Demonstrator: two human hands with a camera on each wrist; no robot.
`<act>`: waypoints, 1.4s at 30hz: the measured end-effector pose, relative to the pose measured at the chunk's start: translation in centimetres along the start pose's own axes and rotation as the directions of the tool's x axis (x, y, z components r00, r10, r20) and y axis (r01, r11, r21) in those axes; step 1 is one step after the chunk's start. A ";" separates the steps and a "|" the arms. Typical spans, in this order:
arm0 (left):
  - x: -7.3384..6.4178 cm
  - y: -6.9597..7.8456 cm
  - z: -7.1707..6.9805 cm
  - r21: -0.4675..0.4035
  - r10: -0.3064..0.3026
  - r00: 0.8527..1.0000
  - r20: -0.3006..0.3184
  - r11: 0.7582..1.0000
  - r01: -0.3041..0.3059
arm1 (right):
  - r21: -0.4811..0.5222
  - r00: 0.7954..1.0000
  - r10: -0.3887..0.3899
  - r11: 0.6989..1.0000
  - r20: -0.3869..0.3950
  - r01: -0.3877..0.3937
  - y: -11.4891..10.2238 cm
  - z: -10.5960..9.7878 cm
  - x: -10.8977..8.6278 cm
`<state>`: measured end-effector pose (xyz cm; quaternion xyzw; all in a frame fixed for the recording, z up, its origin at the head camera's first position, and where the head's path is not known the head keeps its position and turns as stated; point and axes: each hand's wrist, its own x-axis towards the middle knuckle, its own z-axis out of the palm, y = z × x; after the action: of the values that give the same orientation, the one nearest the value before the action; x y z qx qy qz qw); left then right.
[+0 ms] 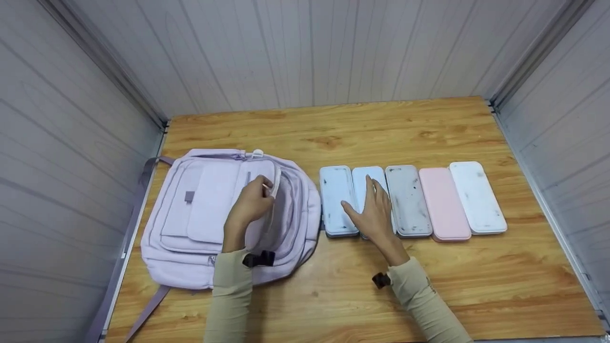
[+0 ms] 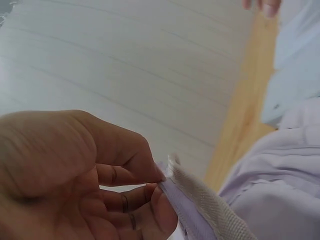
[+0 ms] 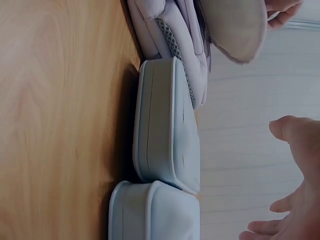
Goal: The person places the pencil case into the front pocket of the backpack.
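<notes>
A pale lilac backpack (image 1: 209,205) lies on the table at the left, its front compartment unzipped on the right side. My left hand (image 1: 251,202) pinches the edge of the backpack's flap (image 2: 192,205) between thumb and fingers and holds it lifted. My right hand (image 1: 374,214) hovers with spread fingers over the second light blue pencil case (image 1: 361,183), holding nothing. To its left lies the first light blue pencil case (image 1: 339,202), close beside the backpack. A grey pencil case (image 1: 409,202) lies just right of that hand.
Farther right in the row lie a pink pencil case (image 1: 445,205) and a white pencil case (image 1: 478,197). Pale panelled walls (image 1: 305,52) stand behind and at both sides of the wooden table (image 1: 329,295). A backpack strap (image 1: 150,312) trails toward the front left.
</notes>
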<state>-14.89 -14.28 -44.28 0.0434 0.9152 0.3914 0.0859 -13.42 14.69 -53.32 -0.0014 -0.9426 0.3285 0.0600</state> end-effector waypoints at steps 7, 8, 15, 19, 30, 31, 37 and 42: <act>-0.5 0.4 -2.3 0.000 0.003 0.999 -0.038 1.000 -0.003 | 0.010 1.000 0.005 1.000 0.017 -0.005 -0.3 0.8 -0.9; -0.6 0.5 -2.6 0.001 -0.002 0.999 -0.038 1.000 0.002 | 0.009 1.000 0.008 1.000 0.023 -0.009 -0.4 1.0 -1.1; -1.2 0.9 -4.2 0.019 -0.032 0.997 -0.076 0.999 0.033 | -0.015 0.998 0.027 1.000 0.057 -0.026 -0.8 2.3 -2.6; -1.4 1.1 -5.0 0.021 -0.036 0.995 -0.092 0.999 0.038 | -0.024 0.995 0.050 0.999 0.084 -0.048 -1.1 2.8 -3.3; -1.9 1.2 -6.5 0.009 -0.061 0.989 -0.136 0.998 0.063 | -0.013 0.993 0.089 0.996 0.084 -0.088 -2.1 3.9 -4.6; -1.9 1.2 -6.6 0.010 -0.061 0.989 -0.137 0.998 0.063 | -0.019 0.992 0.096 0.995 0.084 -0.094 -2.2 4.0 -4.7; -1.9 1.3 -7.0 0.019 -0.044 0.989 -0.140 0.999 0.047 | -0.106 0.990 0.116 0.989 0.076 -0.108 -2.7 4.7 -5.3; -1.9 1.3 -7.1 0.005 -0.063 0.989 -0.130 0.998 0.065 | -0.131 0.991 0.109 0.986 0.072 -0.099 -3.1 5.3 -5.6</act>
<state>-14.32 -18.68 -38.25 -0.0113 0.9214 0.3865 0.0384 -8.34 8.69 -56.13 -0.0415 -0.9618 0.2705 0.0052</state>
